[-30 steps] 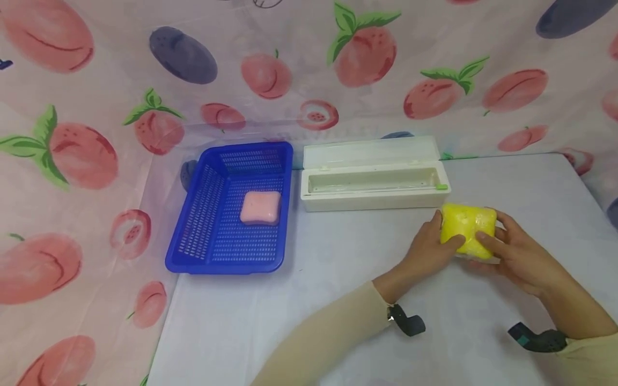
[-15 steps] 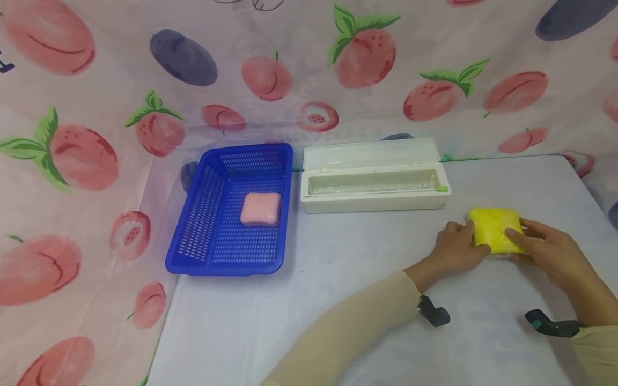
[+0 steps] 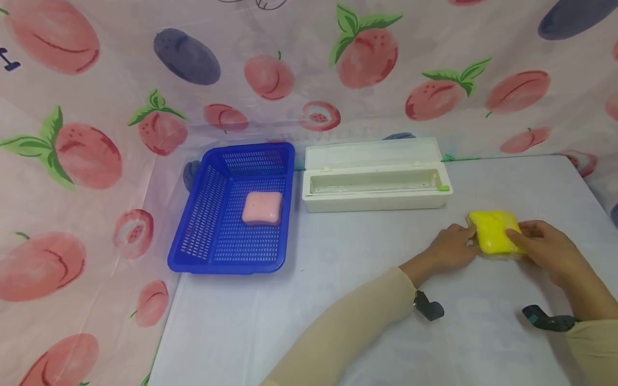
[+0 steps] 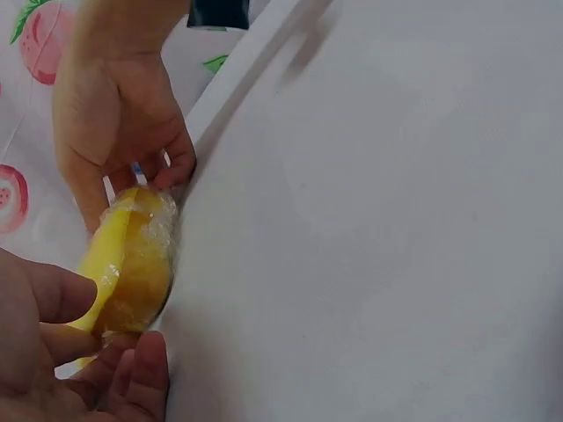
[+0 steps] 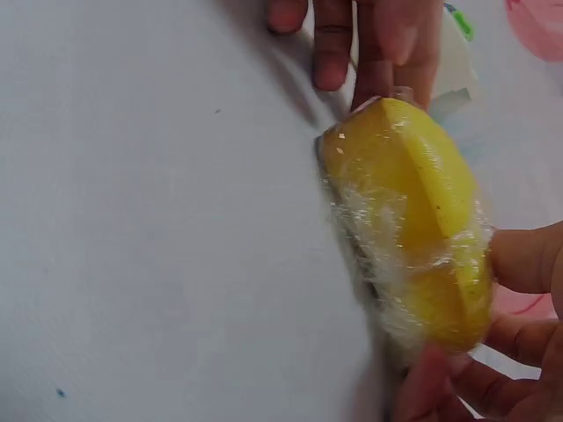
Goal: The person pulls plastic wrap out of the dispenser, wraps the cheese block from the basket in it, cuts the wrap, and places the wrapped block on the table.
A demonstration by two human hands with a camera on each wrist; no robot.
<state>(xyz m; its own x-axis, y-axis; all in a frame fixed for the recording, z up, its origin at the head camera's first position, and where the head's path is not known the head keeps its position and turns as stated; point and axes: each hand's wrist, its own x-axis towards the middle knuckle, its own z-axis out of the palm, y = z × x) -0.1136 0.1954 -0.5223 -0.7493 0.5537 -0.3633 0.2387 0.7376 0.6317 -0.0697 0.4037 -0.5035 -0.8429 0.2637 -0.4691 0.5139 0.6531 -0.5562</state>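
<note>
A yellow rounded-square box [image 3: 494, 229] wrapped in clear cling film is held just above or on the white table, at the right in the head view. My right hand [image 3: 552, 249] grips its right side, thumb on top and fingers beneath. At the opposite edge, my left hand [image 3: 451, 247] pinches the cling film where it gathers at the side. In the left wrist view, loose wrinkled film [image 4: 163, 229] covers the box's flank. The right wrist view shows crumpled film [image 5: 383, 264] along its underside. Part of the underside is hidden.
Behind the hands stands an open white cling film dispenser [image 3: 376, 202] with a green slider [image 3: 443, 188] and raised lid [image 3: 372, 154]. Left of it, a blue basket [image 3: 193, 262] holds a pink rounded-square box [image 3: 262, 208]. A fruit-print cloth [image 3: 289, 32] hangs behind.
Both hands have carried the yellow box to the right, away from the dispenser. The left thumb has come off its top, and the left fingers now pinch at its left edge.
</note>
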